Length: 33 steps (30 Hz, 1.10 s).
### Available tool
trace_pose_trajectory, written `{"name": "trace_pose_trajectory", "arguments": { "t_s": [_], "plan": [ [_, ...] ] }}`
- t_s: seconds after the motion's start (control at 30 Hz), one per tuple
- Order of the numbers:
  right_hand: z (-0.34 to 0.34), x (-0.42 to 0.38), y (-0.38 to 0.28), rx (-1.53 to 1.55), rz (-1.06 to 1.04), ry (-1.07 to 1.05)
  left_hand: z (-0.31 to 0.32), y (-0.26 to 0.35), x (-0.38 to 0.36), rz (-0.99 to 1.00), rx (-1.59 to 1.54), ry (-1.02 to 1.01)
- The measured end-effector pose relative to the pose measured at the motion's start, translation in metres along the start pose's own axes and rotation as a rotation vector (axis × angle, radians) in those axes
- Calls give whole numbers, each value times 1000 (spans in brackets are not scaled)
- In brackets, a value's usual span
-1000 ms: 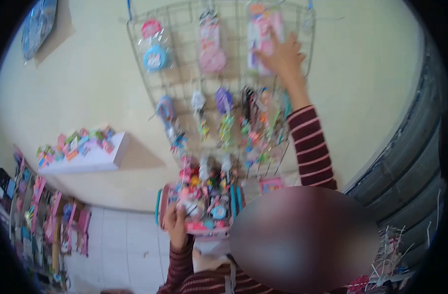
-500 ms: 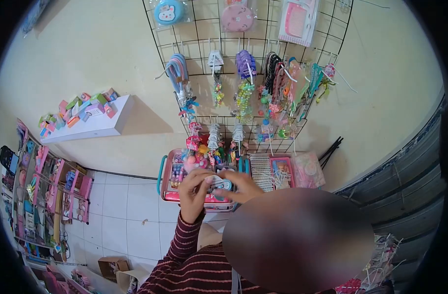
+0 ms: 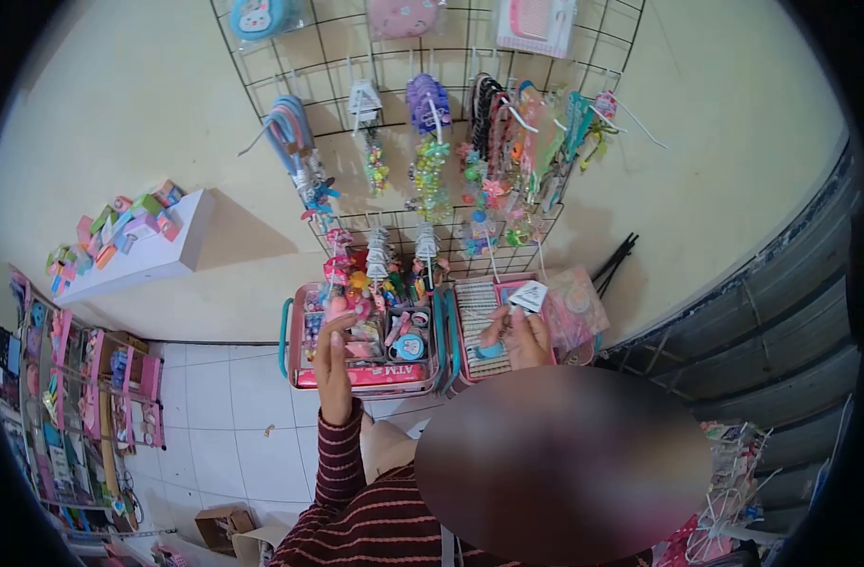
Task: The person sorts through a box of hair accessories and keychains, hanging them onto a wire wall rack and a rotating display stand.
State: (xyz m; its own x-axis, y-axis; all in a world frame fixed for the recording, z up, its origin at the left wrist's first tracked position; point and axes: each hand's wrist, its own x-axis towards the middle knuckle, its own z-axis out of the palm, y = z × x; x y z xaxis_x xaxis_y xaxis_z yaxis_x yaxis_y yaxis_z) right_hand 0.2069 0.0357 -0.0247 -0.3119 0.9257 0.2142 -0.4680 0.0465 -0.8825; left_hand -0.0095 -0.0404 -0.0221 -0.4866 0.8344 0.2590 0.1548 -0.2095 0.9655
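While right hand (image 3: 527, 338) holds one card (image 3: 528, 297), baskets (image 3: 385, 388) — two

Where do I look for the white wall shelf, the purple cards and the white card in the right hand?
White wall shelf (image 3: 184, 248): head view, near its right end.
Purple cards (image 3: 422, 93): head view, upper part.
White card (image 3: 528, 296): head view, its middle.

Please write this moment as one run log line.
left hand: open, near pink trinkets | right hand: holds white card over right basket | rack: hung with accessories
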Motion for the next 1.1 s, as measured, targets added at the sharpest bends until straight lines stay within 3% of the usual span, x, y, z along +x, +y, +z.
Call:
{"name": "trace_pose_trajectory", "arguments": {
  "t_s": [0.23,0.43,0.5,0.63,0.77,0.9,1.1],
  "plan": [
    [-35,-31,11,11,66,326,-16,-25,4,-49,3,79],
    [-35,-21,61,-41,234,254,-18,-42,4,-89,-9,80],
    [-29,-7,89,-144,274,35,-21,-48,1,-142,-27,74],
    [-10,21,120,-276,375,-155,-25,-45,-8,-107,24,63],
    [-4,41,132,-246,374,-96,-35,-55,-26,-79,54,63],
    [-14,53,153,-227,450,-6,-48,-75,-45,-210,137,63],
    [-18,85,173,-221,369,129,-49,-83,-39,-306,144,-47]
  ]
}}
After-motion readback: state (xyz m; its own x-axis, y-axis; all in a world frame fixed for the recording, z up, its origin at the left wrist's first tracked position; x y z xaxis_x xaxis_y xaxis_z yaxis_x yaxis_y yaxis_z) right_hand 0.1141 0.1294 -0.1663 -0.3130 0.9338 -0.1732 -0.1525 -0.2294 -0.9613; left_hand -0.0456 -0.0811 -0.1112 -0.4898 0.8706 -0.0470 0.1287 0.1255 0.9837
